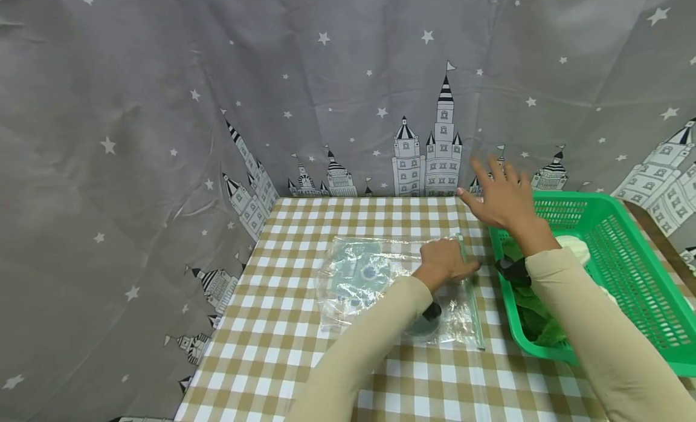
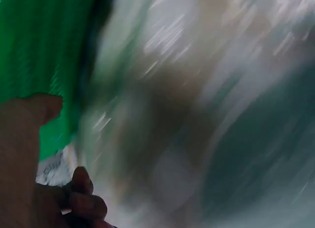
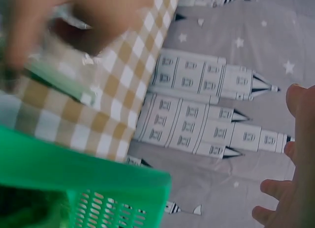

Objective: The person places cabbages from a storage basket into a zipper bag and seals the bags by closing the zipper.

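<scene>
The clear, green-edged plastic bag (image 1: 364,274) lay on brown-and-white checked cloth (image 1: 283,301). Left hand (image 1: 443,262): curled above, grip indeterminate. Right hand (image 1: 505,198): spread, released. Bag positioning appeared current; edge pinching was probably required next.

Glossy clear plastic bag (image 1: 353,280); smooth green plastic basket (image 1: 625,274)

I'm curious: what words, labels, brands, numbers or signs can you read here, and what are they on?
No text can be read in any view.
Print on the clear bag: any lettering is too small to read.
Grey backdrop: drawn castles and stars, no lettering visible.
Green basket: none visible.
</scene>
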`<state>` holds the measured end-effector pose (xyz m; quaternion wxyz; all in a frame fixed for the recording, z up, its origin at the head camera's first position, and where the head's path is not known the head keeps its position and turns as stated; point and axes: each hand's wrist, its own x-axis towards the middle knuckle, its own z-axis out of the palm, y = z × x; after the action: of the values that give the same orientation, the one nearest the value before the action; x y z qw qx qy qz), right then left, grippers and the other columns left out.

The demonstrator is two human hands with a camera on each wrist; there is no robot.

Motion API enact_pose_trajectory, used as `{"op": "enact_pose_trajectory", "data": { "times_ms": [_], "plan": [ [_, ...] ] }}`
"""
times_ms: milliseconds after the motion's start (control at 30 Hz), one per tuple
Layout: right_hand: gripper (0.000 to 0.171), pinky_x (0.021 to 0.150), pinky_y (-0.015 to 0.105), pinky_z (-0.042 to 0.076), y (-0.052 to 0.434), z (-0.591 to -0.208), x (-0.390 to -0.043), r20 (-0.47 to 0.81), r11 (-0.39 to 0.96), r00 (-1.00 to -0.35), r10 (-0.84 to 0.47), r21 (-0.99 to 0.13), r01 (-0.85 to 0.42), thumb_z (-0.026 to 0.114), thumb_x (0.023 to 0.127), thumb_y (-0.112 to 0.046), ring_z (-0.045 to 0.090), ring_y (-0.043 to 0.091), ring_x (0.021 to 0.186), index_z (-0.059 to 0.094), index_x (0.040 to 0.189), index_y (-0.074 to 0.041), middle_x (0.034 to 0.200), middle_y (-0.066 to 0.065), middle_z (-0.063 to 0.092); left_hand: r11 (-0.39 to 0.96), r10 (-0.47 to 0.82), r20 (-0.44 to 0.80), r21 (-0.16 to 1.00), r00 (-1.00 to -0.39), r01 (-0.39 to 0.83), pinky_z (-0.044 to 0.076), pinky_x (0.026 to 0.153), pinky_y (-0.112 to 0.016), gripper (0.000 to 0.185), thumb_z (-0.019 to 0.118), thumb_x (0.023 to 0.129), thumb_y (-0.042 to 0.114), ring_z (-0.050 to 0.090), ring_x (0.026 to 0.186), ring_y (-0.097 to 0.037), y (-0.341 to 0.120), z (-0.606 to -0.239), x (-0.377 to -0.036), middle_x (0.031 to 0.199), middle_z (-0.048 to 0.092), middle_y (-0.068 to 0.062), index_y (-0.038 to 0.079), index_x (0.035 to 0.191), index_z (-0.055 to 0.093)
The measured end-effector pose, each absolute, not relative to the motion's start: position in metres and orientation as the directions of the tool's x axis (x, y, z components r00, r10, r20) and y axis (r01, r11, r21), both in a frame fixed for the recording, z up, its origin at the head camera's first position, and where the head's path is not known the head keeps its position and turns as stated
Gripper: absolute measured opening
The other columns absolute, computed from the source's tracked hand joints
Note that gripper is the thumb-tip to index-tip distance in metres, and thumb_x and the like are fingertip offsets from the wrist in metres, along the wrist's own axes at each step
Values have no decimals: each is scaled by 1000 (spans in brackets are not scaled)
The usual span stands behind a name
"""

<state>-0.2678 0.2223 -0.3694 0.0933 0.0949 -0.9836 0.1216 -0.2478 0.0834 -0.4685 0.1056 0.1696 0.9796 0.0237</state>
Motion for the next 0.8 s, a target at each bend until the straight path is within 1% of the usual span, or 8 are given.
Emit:
{"op": "enact_pose_trajectory", "data": {
  "times_ms": [67,200,400,533,600,667,733,800],
  "plan": [
    [75,105,73,11,220,-374,-262,216,947,-960,-176,-229,-226,38,99,-59,14,53,140,21,156,-13,156,28,19,944,330,-243,84,-912,319,50,64,-36,57,52,84,73,64,76,-17,87,-483,-235,89,67,2,20,90,71],
    [70,104,72,15,215,-382,-249,260,928,-942,-211,-250,-277,44,100,-53,19,52,139,28,154,-12,154,27,25,937,345,-234,146,-909,318,49,58,-37,45,60,86,64,61,68,-16,81,-499,-221,79,62,2,19,78,65],
    [63,104,70,21,209,-390,-227,358,884,-893,-275,-271,-380,53,99,-43,26,50,137,36,151,-11,151,25,32,848,386,-137,442,-912,293,40,45,-30,29,60,88,39,48,50,-11,48,-501,-214,59,52,5,20,66,54],
    [59,104,65,28,198,-392,-197,363,863,-872,-329,-260,-434,58,98,-32,36,49,132,42,146,-2,145,28,40,710,427,-61,640,-902,293,33,39,-22,24,58,87,26,40,44,-7,25,-495,-207,53,46,8,19,66,50],
    [52,101,61,36,185,-396,-178,350,849,-862,-367,-254,-464,61,96,-24,46,47,125,49,138,6,135,29,50,654,427,-14,696,-904,298,31,39,-21,22,57,87,22,39,43,-6,13,-490,-202,53,46,8,18,67,50],
    [31,88,53,48,169,-404,-158,315,837,-860,-400,-256,-483,63,93,-16,59,42,104,63,114,7,111,26,62,610,413,42,729,-910,311,29,39,-20,19,57,86,19,38,43,-6,4,-486,-197,53,44,8,17,68,51],
    [13,75,47,52,152,-417,-141,283,826,-856,-432,-257,-502,65,88,-9,62,36,84,64,88,4,89,18,63,580,394,94,747,-914,326,28,39,-20,18,56,85,16,37,44,-6,-3,-482,-192,53,42,9,17,67,52],
    [13,76,48,51,139,-434,-130,243,824,-852,-463,-236,-515,66,84,-8,62,36,86,63,83,4,88,17,63,554,383,129,760,-915,339,27,40,-19,19,55,85,15,37,44,-5,-8,-479,-188,53,41,9,16,67,51]
  ]
}}
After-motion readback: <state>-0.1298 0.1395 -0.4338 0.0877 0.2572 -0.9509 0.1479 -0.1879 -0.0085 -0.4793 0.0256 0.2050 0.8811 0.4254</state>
